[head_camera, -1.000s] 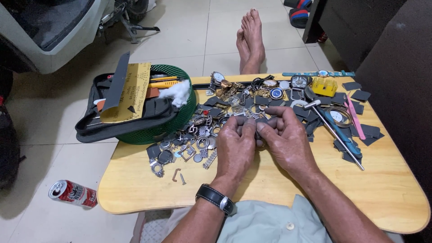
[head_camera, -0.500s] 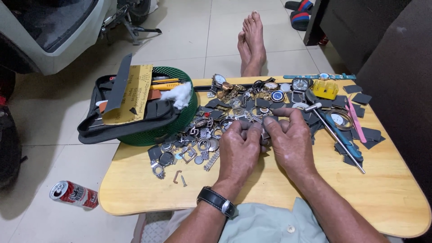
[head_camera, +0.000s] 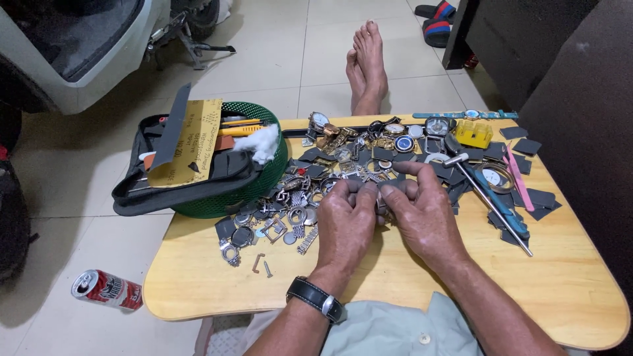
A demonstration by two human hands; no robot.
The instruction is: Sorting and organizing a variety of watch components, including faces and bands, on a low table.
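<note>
Metal glints between the two hands in the head view, the only view there is: a small silvery watch part (head_camera: 381,202) sits pinched where the fingertips of the left hand (head_camera: 346,221) and the right hand (head_camera: 425,214) meet, just above the bare wood of the low table (head_camera: 567,283). Both hands curl inward, thumbs and forefingers pressed together on the piece, the other fingers folded close; most of the part is hidden, so I cannot tell its long axis. It lies straight between the hands, equally near to each, with the left coming from the side of the wrist watch (head_camera: 315,298) and the right from the side of the long tool (head_camera: 491,198). Just beyond the knuckles spreads a heap of watch cases and bracelet links (head_camera: 310,191), touching neither hand as far as can be seen. Further left stands a green basket (head_camera: 267,181) under a dark bag (head_camera: 188,184). A drink can (head_camera: 107,289) lies on the tiled floor, well apart.
</note>
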